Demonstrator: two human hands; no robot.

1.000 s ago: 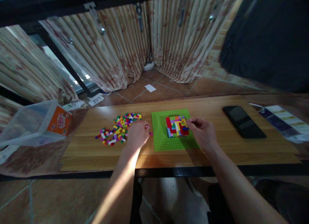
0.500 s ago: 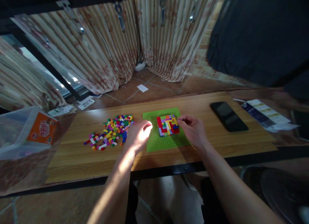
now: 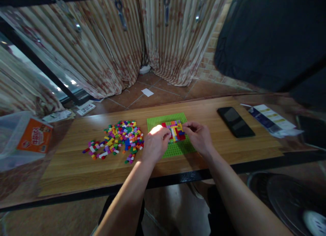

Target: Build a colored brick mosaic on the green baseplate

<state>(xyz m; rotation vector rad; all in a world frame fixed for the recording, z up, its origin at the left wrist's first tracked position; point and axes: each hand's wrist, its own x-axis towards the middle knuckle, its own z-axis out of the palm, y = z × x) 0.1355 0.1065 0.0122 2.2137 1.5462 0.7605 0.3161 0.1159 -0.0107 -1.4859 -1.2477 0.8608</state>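
A green studded baseplate [image 3: 176, 149] lies on the table in front of me. Fixed near its middle is a patch of toy bricks [image 3: 177, 131] in red, yellow, white, blue, purple and orange. My left hand [image 3: 158, 141] reaches over the baseplate's left half, fingers pinched at the left side of the patch; whatever is between them is too small to make out. At the patch's right edge, my right hand [image 3: 198, 135] is closed in a pinch, its fingertips by the yellow bricks. A scattered pile of loose bricks [image 3: 127, 135] lies left of the baseplate.
A black smartphone [image 3: 235, 122] lies on the wooden table [image 3: 102, 173] at the right, with printed papers [image 3: 271, 120] beyond it. To the left stands a clear plastic tub [image 3: 15, 141] with an orange label. Curtains [image 3: 102, 49] hang behind the table.
My left hand has moved right, from the baseplate's left edge to the brick patch, uncovering more of the loose pile. My right hand stays by the patch's right edge. The view has shifted slightly.
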